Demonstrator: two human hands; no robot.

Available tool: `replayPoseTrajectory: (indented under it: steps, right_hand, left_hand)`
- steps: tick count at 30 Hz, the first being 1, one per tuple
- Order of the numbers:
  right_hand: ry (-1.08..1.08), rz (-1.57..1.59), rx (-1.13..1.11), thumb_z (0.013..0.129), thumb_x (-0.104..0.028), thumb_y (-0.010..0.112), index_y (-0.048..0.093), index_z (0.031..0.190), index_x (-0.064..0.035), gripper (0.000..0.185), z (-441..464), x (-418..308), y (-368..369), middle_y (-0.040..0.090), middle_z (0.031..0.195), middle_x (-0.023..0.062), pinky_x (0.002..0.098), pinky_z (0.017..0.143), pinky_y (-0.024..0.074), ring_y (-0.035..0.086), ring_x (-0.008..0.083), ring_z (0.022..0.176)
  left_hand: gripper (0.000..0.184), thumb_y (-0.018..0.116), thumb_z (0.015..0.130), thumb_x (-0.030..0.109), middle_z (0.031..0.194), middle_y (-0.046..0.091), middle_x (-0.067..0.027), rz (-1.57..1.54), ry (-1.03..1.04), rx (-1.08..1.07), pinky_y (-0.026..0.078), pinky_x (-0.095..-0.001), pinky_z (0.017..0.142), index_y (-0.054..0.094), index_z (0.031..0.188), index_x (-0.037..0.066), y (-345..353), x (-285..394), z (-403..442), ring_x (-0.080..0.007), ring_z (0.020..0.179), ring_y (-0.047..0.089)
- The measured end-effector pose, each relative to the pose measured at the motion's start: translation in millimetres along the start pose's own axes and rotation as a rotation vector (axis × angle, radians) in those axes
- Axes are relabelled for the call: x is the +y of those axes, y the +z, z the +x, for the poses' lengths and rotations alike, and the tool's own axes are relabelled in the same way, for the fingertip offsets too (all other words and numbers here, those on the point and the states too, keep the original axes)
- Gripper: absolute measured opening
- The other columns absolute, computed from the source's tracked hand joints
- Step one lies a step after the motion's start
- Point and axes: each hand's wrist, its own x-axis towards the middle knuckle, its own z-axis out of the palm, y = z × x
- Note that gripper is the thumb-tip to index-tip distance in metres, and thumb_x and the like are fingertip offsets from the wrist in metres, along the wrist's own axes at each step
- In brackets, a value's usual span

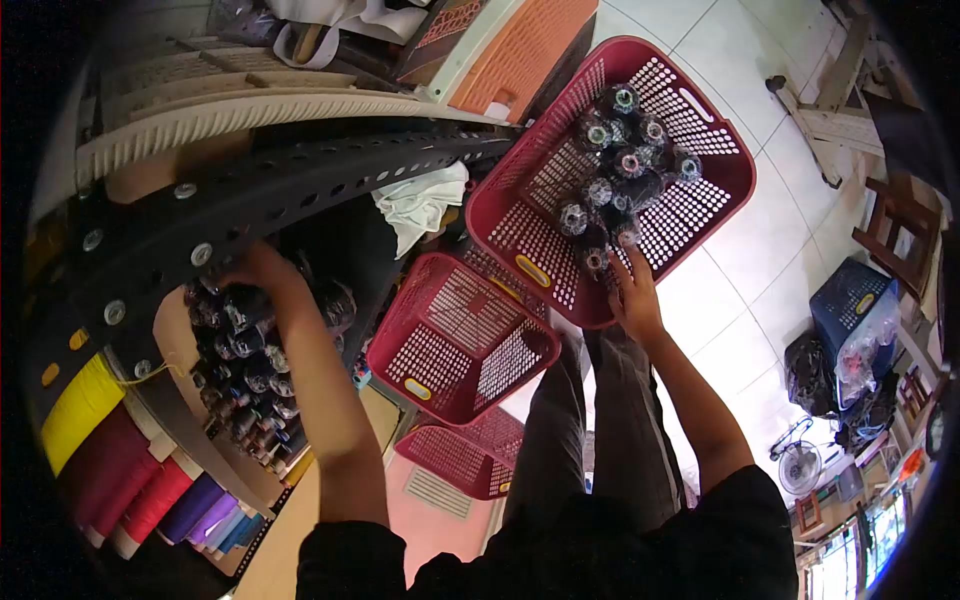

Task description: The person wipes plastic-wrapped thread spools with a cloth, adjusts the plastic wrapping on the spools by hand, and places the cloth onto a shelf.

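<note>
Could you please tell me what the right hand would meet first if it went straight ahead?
The right hand would probably meet the nearest wrapped spool in the large red basket; it may already be touching it, since depth is unclear.

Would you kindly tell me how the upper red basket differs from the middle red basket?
The upper basket holds dark wrapped spools; the middle basket shows a bare perforated floor. The upper basket appears larger, the middle basket smaller. The right hand is at the upper basket; no hand touches the middle basket. Both are dark red and perforated, with a yellow oval.
</note>
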Motion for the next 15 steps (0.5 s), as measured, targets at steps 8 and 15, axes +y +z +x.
replayPoseTrajectory:
  steps: [8,15]
  right_hand:
    - [0.09,-0.101,-0.114,0.071,-0.001,0.058,0.037,0.136,-0.0109,0.07,12,46,38,0.03,0.142,0.0219,0.0484,0.107,0.0299,0.03,0.0415,0.13]
    - [0.077,-0.317,-0.159,0.073,-0.008,0.062,0.036,0.137,-0.0106,0.07,101,114,76,0.025,0.144,0.0236,0.0476,0.102,0.0363,0.027,0.0414,0.132]
  left_hand:
    - [0.066,0.051,0.093,0.021,0.14,0.021,-0.0264,1.703,0.197,-0.017,0.02,-0.0476,0.11,0.011,0.137,-0.006,126,-111,-261,-0.035,0.132,0.026]
    - [0.064,0.057,0.09,0.026,0.127,0.041,-0.0191,1.221,-0.636,-0.04,0.034,-0.0409,0.101,0.023,0.136,-0.002,95,-232,-384,-0.0293,0.119,0.043]
